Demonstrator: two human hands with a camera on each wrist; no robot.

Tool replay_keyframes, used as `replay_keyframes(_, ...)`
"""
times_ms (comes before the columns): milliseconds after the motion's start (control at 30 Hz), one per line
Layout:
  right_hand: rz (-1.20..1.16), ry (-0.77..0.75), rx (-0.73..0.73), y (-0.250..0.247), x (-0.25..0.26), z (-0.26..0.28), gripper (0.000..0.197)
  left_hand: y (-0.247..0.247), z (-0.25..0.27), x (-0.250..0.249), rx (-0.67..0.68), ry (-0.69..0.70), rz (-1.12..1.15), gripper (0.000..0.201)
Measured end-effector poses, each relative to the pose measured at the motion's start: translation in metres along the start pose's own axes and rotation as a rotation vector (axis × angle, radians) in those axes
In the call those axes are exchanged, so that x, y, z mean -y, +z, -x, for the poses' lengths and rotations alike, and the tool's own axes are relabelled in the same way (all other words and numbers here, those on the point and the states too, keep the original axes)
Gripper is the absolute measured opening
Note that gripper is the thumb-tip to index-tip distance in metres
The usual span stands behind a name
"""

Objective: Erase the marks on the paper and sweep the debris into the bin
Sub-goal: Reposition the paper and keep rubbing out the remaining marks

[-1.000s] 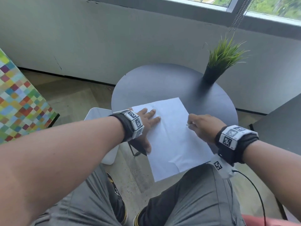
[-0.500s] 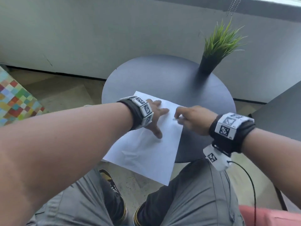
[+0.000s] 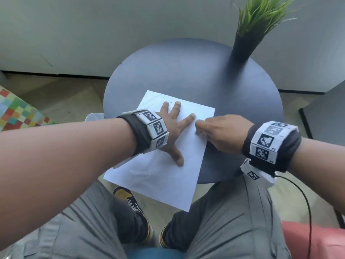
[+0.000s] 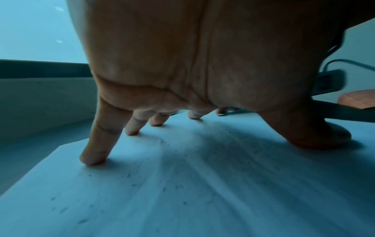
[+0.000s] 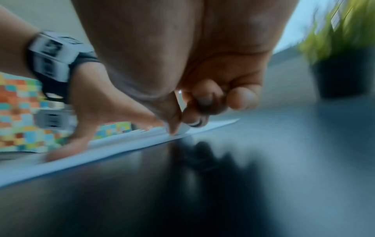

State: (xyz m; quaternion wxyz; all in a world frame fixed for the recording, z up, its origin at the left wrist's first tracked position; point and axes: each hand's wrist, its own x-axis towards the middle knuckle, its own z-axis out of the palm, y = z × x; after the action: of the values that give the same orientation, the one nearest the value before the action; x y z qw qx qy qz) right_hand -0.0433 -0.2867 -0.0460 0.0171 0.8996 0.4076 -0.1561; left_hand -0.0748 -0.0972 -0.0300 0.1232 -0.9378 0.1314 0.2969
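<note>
A white sheet of paper (image 3: 164,174) lies on the round dark table (image 3: 186,71), its near end hanging over the table edge above my knees. My left hand (image 3: 173,126) rests spread flat on the sheet, fingertips (image 4: 95,157) and thumb pressing it down. Small dark eraser crumbs (image 4: 178,186) are scattered on the paper (image 4: 202,200) beneath that palm. My right hand (image 3: 200,128) is at the sheet's right edge, close to the left index finger. It pinches a small white eraser (image 5: 184,128) against the paper (image 5: 121,144). The eraser is hidden in the head view.
A potted green plant (image 3: 246,34) stands at the table's far right. A white bin (image 3: 92,116) shows on the floor left of the table, mostly hidden by my left arm. A colourful checkered surface (image 3: 16,113) lies far left. A dark panel (image 3: 326,113) stands at right.
The sheet has turned, its near end swinging left under my left hand. My right hand has moved left, up to the left index finger. The head view has tipped downward.
</note>
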Motion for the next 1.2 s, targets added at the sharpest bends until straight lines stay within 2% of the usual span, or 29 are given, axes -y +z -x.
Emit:
replay_keyframes(33, 0.001, 0.047, -0.021, -0.003, -0.013, -0.002, 0.023, 0.000, 0.000, -0.001, 0.002, -0.003, -0.006, 0.142)
replay_keyframes(100, 0.021, 0.039, 0.008, -0.004, -0.013, 0.000, 0.021, 0.000, -0.001, -0.002, 0.012, -0.010, -0.010, 0.143)
replay_keyframes(200, 0.009, -0.169, 0.129, 0.005, 0.022, 0.013, 0.014, 0.001, -0.002, -0.004, 0.018, -0.011, -0.019, 0.143)
replay_keyframes(233, 0.039, -0.174, 0.128, 0.003, 0.024, 0.013, 0.009, 0.001, -0.002, -0.004, 0.017, -0.014, -0.017, 0.144)
replay_keyframes(333, 0.056, 0.014, -0.030, -0.006, -0.002, -0.005, 0.007, 0.002, -0.003, -0.004, 0.019, -0.026, -0.003, 0.145)
replay_keyframes(400, 0.078, 0.037, -0.041, -0.006, 0.001, -0.006, 0.015, 0.002, -0.002, -0.004, 0.020, -0.031, 0.002, 0.145)
replay_keyframes(433, 0.089, -0.003, 0.006, -0.004, 0.013, -0.003, 0.020, 0.002, -0.002, -0.004, 0.021, -0.031, 0.008, 0.145)
replay_keyframes(533, 0.110, -0.175, 0.135, 0.001, 0.045, 0.013, 0.013, 0.002, -0.002, -0.003, 0.026, -0.030, 0.008, 0.144)
replay_keyframes(567, 0.113, -0.160, 0.109, -0.002, 0.043, 0.011, 0.015, 0.002, -0.002, -0.003, 0.028, -0.028, 0.013, 0.144)
replay_keyframes(667, 0.097, 0.035, 0.018, -0.009, 0.010, -0.006, 0.029, 0.002, -0.003, -0.002, 0.002, -0.019, 0.045, 0.143)
replay_keyframes(767, 0.103, 0.148, -0.027, -0.013, -0.012, -0.017, 0.013, 0.001, -0.001, 0.002, -0.056, -0.011, 0.076, 0.133)
replay_keyframes(833, 0.088, 0.191, -0.047, -0.013, -0.017, -0.023, 0.009, 0.002, 0.002, 0.006, -0.093, 0.008, 0.104, 0.125)
replay_keyframes(1000, 0.087, 0.255, -0.022, -0.015, -0.014, -0.027, 0.005, 0.013, 0.012, 0.009, -0.041, 0.035, 0.032, 0.137)
replay_keyframes(1067, 0.115, 0.176, 0.012, -0.015, 0.003, -0.019, 0.013, 0.015, 0.011, 0.009, -0.040, 0.037, 0.043, 0.141)
replay_keyframes(1200, 0.095, -0.196, 0.161, 0.001, 0.061, 0.024, 0.020, 0.019, 0.005, 0.010, -0.039, 0.045, 0.054, 0.146)
